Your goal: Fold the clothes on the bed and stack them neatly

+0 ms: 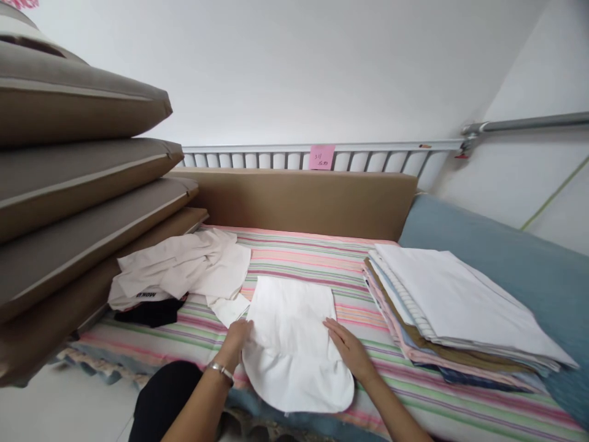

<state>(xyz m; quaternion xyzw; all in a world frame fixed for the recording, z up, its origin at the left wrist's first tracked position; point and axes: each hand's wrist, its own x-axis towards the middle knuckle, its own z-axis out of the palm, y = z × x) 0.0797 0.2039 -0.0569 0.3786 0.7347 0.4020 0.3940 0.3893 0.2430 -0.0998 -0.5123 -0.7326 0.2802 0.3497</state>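
Observation:
A folded piece of white cloth [294, 344] lies on the striped bed cover [294, 255] in front of me, its near end rounded and its far end straight. At its left edge is my left hand [237, 339], with a silver band on the wrist; the fingers are curled in and closed on the cloth edge, fingertips partly hidden. My right hand [348, 348] rests along the opposite edge, fingers stretched out and lying on the cloth. Beyond my left hand is a loose heap of off-white garments [184, 270] with a black garment [151, 312] under it.
A neat stack of folded cloths [460, 301] sits to the right, beside a blue cushioned side [488, 239]. Large brown cushions [92, 159] are piled high at the left. Along the back stand a brown cushion [294, 199] and a white radiator [251, 159] with a pink note [321, 157].

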